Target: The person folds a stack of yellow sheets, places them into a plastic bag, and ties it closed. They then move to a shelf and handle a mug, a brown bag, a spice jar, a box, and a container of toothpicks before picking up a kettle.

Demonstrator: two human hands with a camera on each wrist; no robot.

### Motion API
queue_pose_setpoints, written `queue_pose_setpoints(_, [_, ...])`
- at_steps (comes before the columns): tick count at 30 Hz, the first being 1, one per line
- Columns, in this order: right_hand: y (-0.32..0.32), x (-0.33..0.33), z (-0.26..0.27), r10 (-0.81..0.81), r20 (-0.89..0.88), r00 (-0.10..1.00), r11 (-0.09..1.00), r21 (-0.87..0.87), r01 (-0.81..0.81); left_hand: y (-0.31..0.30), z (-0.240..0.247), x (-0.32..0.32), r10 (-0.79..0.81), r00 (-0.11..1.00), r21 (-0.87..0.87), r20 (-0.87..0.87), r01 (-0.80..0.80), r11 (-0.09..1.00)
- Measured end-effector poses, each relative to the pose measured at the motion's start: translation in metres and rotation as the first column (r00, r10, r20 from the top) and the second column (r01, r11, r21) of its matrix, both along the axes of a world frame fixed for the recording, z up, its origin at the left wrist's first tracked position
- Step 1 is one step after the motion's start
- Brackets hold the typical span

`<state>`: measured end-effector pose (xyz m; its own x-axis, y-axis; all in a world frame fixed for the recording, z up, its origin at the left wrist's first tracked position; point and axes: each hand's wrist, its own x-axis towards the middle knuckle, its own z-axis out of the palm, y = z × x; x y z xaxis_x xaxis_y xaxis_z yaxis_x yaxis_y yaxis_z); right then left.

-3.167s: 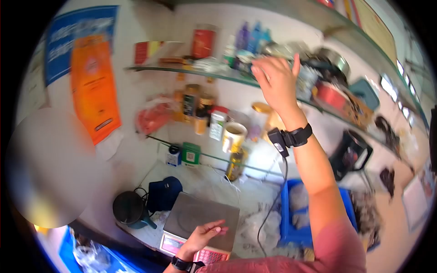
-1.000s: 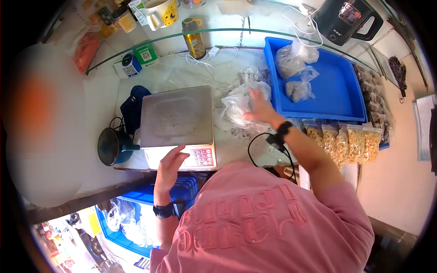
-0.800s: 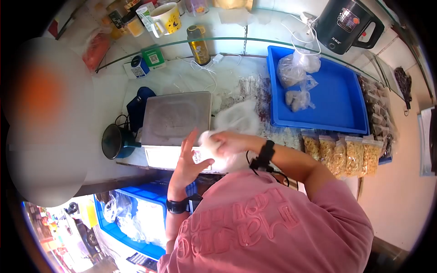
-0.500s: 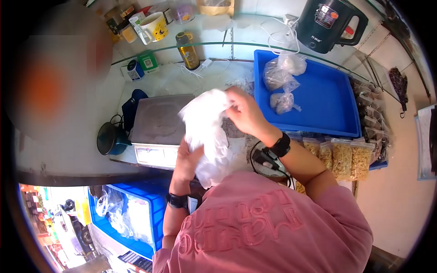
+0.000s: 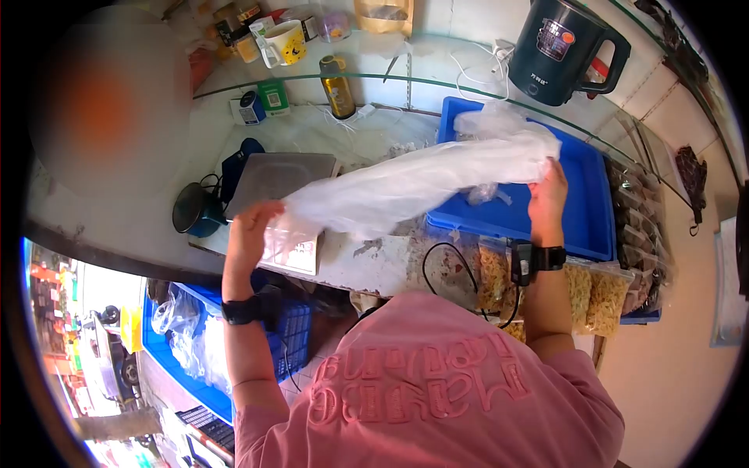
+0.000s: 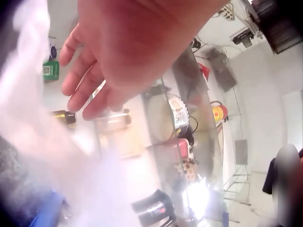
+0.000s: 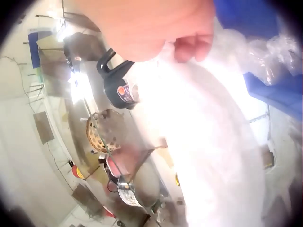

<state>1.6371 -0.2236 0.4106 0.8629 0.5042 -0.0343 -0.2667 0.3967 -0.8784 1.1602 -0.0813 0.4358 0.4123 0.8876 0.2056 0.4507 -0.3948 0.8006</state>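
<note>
A white translucent plastic bag (image 5: 413, 183) stretches sideways above the counter in the head view, over the scale's right side and the blue tray. My right hand (image 5: 550, 199) grips its right end; curled fingertips show against the white film in the right wrist view, beside the right hand's palm (image 7: 151, 28). My left hand (image 5: 250, 230) is at the other end, fingertips right at the film. In the left wrist view, the left hand's (image 6: 128, 52) fingers are extended and slightly spread, with the bag passing beside them. Behind the left hand lies the scale (image 5: 285, 179) with its grey plate.
A blue tray (image 5: 577, 222) holding small clear bags stands at the right, with packed snack bags (image 5: 605, 300) before it. A glass shelf above carries a dark kettle (image 5: 558, 58) and a yellow mug (image 5: 285, 43). A gold thermos (image 5: 337, 90) and dark pot (image 5: 195, 209) stand on the counter.
My right hand came down from the upper shelf and picked the plastic bag off the counter. Since half a second ago, the hands have moved apart and the bunched bag has spread out sideways.
</note>
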Motion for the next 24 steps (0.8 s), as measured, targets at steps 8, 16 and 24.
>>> queue_pose_setpoints(8, [0.021,-0.067,0.041,0.615,0.056,0.786,0.76,0.221,-0.611,-0.013,0.033,0.086,-0.093,0.988,0.268,0.124,0.057,0.962])
queue_pose_setpoints(16, [0.036,-0.011,0.083,0.551,0.12,0.826,0.728,0.414,-0.546,0.007,0.032,0.111,-0.078,0.912,-0.136,0.402,0.143,0.98])
queue_pose_setpoints(24, [0.001,-0.003,0.085,0.546,0.208,0.812,0.689,0.439,-0.576,0.044,0.081,0.056,-0.084,0.866,-0.103,0.493,0.153,0.983])
